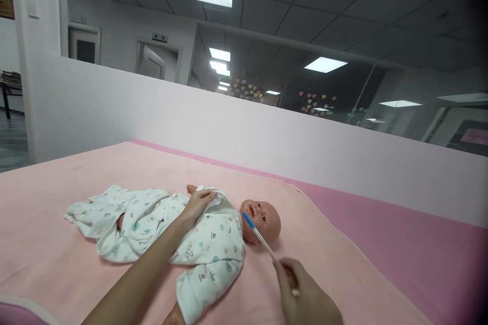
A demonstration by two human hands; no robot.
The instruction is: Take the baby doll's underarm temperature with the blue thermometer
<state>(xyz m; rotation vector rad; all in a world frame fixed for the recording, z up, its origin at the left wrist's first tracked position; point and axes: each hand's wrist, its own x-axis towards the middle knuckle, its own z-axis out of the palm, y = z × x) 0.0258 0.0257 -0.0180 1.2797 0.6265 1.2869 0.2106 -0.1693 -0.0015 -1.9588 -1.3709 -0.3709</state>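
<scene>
In the lower centre of the frame, a baby doll [271, 221] in printed clothes [213, 238] lies face up on a pink sheet [324, 259]. At lower right, the grip of the right hand [307, 292] pinches a thin stick [263, 242], its blue end near the doll's mouth [251, 210]. The left hand [196, 209] rests on the clothes; whether its grip pinches cloth, I cannot tell

Doll's near arm [174, 316] cropped, door sign [159, 37] illegible
</scene>
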